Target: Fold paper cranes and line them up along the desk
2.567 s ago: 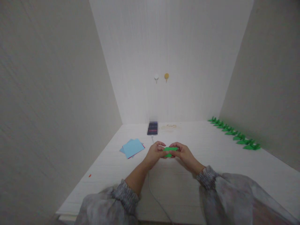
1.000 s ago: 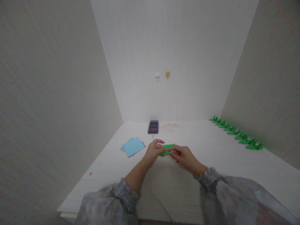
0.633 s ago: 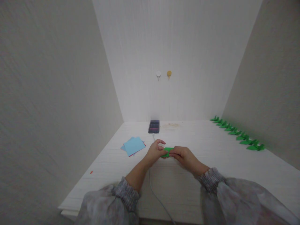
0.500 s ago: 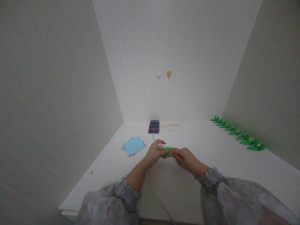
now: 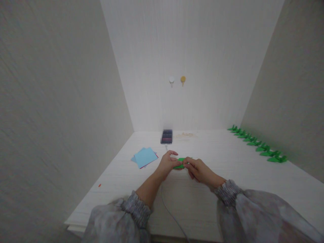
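Both my hands meet over the white table around a small piece of folded green paper. My left hand pinches its left end with curled fingers. My right hand pinches its right end, fingers pressed together. Only a narrow green strip shows between the fingertips; the rest is hidden by my fingers. The paper sits just above or on the tabletop; I cannot tell which.
A stack of light blue paper sheets lies left of my hands. A dark phone with a cable sits at the back. A row of several green folded figures lines the right wall. Two hooks hang on the back wall.
The green paper, held up and pointed a second ago, is now lower and flatter between my fingertips. Both hands stay in nearly the same spot.
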A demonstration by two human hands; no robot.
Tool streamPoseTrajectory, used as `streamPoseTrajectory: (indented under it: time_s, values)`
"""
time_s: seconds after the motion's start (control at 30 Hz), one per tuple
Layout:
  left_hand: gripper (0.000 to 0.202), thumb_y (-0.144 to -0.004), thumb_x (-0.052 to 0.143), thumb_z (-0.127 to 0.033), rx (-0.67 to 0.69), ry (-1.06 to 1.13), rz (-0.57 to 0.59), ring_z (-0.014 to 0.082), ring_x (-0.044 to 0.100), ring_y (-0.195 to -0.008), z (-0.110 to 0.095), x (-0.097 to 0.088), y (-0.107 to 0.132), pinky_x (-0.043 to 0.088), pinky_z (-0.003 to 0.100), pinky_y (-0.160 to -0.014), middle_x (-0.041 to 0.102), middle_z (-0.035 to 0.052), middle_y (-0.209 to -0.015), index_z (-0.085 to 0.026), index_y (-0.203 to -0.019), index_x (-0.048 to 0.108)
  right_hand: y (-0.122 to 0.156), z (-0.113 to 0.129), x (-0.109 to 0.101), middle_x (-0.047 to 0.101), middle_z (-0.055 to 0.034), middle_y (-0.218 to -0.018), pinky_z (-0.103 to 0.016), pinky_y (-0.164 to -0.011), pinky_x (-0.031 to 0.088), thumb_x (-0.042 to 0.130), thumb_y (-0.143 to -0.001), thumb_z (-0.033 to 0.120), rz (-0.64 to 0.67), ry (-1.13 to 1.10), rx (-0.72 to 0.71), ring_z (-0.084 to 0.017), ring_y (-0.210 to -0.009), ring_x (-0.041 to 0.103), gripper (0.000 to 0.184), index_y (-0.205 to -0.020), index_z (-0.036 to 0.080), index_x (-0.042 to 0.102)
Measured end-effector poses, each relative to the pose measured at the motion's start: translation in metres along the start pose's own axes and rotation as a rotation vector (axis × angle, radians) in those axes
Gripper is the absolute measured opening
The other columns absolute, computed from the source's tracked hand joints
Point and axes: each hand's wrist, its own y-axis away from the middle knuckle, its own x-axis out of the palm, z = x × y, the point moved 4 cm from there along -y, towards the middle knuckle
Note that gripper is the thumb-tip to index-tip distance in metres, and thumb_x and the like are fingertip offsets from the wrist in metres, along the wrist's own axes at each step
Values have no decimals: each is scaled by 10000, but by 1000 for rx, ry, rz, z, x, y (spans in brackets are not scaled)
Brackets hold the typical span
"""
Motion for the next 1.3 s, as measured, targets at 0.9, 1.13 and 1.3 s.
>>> streamPoseTrajectory:
  time_s: [0.9, 1.13, 1.3]
  values:
    - [472, -517, 703, -179, 10, -52, 153, 127, 581, -524, -4, 6, 2, 404, 229, -555, 630, 13, -592, -153, -877, 398, -1, -15, 2, 478, 62, -402, -163, -287, 266, 349, -821, 380, -88, -48, 146, -70, -260, 376, 203, -761, 196, 411]
    - [463, -544, 702, -223, 15, -49, 171, 114, 575, -526, -6, 8, 4, 410, 234, -571, 626, 12, -599, -153, -880, 390, -1, -12, 2, 486, 55, -407, -154, -278, 258, 371, -808, 362, -83, -92, 160, -67, -263, 387, 192, -746, 190, 428]
    - [490, -513, 723, -209, 5, -27, 146, 118, 582, -544, -4, 7, 3, 421, 246, -591, 630, 16, -610, -153, -866, 387, -2, -14, 3, 467, 65, -394, -152, -268, 258, 405, -784, 367, -131, -191, 205, -62, -255, 374, 191, -733, 186, 433]
